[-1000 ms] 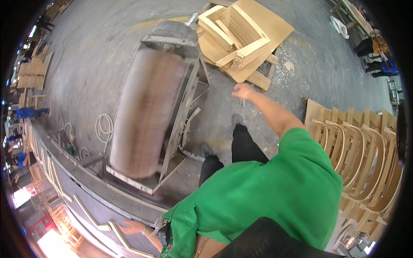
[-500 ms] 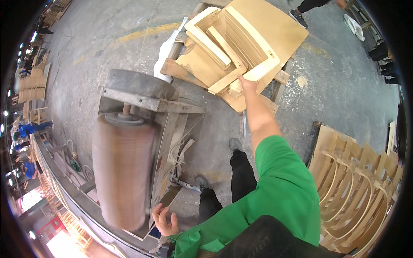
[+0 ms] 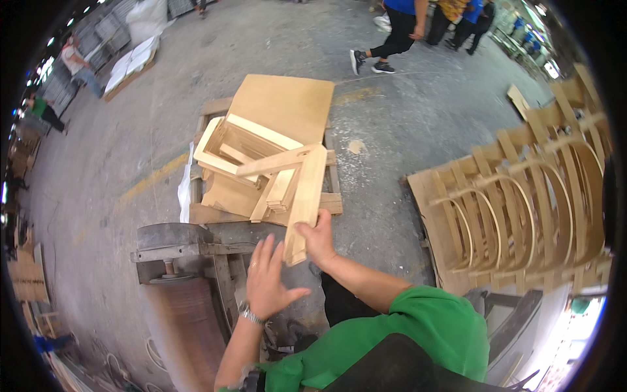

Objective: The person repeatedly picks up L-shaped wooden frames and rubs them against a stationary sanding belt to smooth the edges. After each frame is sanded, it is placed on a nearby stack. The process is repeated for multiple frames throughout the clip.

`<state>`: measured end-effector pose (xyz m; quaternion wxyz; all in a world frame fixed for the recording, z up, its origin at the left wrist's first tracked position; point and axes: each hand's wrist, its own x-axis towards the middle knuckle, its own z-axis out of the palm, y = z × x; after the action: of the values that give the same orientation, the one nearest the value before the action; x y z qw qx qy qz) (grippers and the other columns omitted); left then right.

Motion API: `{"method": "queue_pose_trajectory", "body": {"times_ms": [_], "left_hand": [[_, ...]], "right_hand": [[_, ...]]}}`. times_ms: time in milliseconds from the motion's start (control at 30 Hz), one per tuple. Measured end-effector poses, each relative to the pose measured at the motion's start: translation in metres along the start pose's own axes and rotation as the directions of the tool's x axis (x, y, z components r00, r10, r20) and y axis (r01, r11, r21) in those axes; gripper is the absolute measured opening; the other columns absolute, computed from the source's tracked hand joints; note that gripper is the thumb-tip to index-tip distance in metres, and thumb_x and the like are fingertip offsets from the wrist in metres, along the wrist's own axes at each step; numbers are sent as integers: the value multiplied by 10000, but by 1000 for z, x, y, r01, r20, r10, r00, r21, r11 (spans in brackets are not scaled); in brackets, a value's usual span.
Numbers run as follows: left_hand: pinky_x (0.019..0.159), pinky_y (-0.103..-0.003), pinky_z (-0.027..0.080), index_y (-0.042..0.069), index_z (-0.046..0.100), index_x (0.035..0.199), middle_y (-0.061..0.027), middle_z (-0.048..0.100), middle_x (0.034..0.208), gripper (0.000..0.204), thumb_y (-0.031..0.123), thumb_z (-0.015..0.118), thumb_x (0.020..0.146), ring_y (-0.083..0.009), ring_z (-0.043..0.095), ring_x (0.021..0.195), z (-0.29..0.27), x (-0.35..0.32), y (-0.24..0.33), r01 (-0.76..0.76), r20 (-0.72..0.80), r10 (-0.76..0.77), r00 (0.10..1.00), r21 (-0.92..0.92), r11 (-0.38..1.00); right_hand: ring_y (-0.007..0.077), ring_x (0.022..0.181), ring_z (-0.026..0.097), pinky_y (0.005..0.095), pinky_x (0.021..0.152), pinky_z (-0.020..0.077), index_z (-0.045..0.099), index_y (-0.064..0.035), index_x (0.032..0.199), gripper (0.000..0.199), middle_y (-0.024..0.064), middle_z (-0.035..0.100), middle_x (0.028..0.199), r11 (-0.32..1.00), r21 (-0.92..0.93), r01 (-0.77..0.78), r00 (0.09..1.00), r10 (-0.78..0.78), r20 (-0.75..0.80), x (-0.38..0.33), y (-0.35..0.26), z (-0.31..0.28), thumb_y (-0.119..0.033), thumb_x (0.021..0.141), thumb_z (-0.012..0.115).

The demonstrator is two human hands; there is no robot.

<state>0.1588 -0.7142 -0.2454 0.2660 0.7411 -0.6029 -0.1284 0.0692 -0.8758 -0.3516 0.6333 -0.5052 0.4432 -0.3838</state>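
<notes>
The right hand has its fingers closed round the near end of an angled wood piece, thumb on its upper face; the piece slants up and away to a corner, where a second arm runs left above the wood stack; the left hand is open and empty, fingers spread and thumb out, just beside the piece's near end, though I cannot tell whether a fingertip touches it; the stack sits with a flat board on a pallet; a roller stands left of the left forearm; a rack of curved wood stands to the right; a person walks beyond.
</notes>
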Motion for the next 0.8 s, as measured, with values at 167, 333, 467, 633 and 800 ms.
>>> {"method": "queue_pose_trajectory", "body": {"times_ms": [167,333,467,633,800], "left_hand": [[1060,-440,481,5,468,1442,-255,529,1427,952,255,929,647,-403,561,1276,-28,-36,55,-179,-115,164,980,-136,974],[962,-400,546,22,620,1326,-240,660,1253,566,105,789,792,-338,677,1121,-118,-95,67,-236,-285,178,942,-187,954],[979,-355,529,-11,593,1357,-103,669,1280,607,303,777,871,-194,641,1140,-177,-178,45,56,-220,-220,950,-574,817],[966,-342,544,-33,599,1321,-132,670,1240,589,349,748,898,-197,659,1102,-175,-309,-12,194,72,-569,819,-968,157],[975,-387,517,31,676,1232,-146,701,1214,519,461,508,993,-262,679,1104,-156,-408,-103,774,-251,-912,325,-484,408]], "right_hand": [[164,1069,538,325,940,473,432,15,1205,424,116,533,1150,999,50,-19,998,16,63,-129,-84,4,-129,882,668],[189,1166,503,353,1024,430,365,-5,1364,707,113,498,1248,849,-67,524,835,-497,236,-167,-83,-11,-374,903,754],[312,1422,358,394,1152,354,211,76,1532,1004,250,348,1540,951,-259,171,983,-147,108,-131,-32,-64,-219,805,838],[266,1130,646,390,979,525,496,29,1381,626,217,645,1238,935,-91,-343,363,221,905,-175,33,-69,-161,856,779],[205,741,696,341,665,594,608,5,1139,268,112,678,834,771,-132,-623,464,499,732,-322,78,13,-184,964,681]]}}
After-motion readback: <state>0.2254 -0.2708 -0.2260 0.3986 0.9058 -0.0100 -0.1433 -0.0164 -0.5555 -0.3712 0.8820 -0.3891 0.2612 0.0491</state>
